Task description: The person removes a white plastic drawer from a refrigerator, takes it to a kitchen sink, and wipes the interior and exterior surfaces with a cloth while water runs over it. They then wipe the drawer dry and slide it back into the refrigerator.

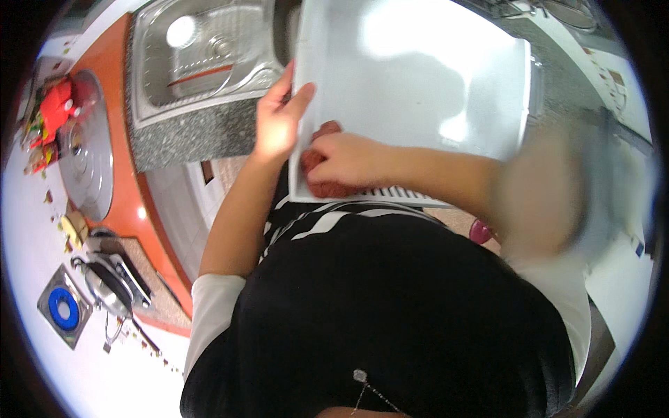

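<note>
A large white plastic bin point(407, 104), like a drawer with a slotted near side, is tilted in front of my body. My left hand point(282, 117) grips its left wall, thumb on the inner side and fingers outside. Inside the bin, my right hand point(345, 162) is closed around a reddish-brown cloth point(326, 189), pressed into the near left corner. The bin's floor looks wet or glossy, with bright reflections. My right forearm reaches across the near side of the bin.
A stainless steel sink point(245, 52) in a speckled granite counter point(193, 133) lies at left. Beyond it are an orange counter point(123, 157) and a gas stove with a pan point(104, 290). Something blurred is beside my right elbow.
</note>
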Available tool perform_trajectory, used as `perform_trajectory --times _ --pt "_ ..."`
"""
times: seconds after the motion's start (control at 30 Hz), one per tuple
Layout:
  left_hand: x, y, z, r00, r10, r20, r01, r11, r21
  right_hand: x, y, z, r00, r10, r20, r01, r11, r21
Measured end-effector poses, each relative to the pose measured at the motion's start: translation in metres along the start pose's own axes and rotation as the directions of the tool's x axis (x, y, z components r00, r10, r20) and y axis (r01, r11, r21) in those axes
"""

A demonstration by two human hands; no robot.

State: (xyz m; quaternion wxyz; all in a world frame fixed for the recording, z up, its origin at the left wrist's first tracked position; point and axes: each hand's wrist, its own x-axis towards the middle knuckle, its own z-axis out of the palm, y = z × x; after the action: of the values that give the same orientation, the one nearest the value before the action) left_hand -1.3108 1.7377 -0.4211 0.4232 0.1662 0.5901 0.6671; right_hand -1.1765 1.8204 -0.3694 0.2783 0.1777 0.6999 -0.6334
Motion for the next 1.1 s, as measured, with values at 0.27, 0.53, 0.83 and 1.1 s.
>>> perform_trajectory --times 0.27,0.53,0.83,1.1 --pt "0.001 0.014 0.005 0.993 -0.119 -0.013 0.119 0.992 0.043 -0.071 0.038 -0.043 0.908 0.393 0.142 -0.353 0.903 -0.244" --pt "0.012 0.014 -0.001 0.995 -0.077 0.068 0.069 0.991 0.112 -0.151 0.127 -0.131 0.676 0.323 -0.663 -0.535 0.834 -0.139" --pt "0.007 0.012 0.007 0.993 -0.095 0.076 0.094 0.995 0.017 -0.020 0.205 -0.135 0.620 -0.334 -0.710 -0.473 0.562 -0.678" --pt "0.006 0.018 -0.004 0.996 -0.080 0.037 0.074 0.989 0.131 -0.104 0.222 -0.071 0.960 0.278 0.036 -0.144 0.600 -0.787"
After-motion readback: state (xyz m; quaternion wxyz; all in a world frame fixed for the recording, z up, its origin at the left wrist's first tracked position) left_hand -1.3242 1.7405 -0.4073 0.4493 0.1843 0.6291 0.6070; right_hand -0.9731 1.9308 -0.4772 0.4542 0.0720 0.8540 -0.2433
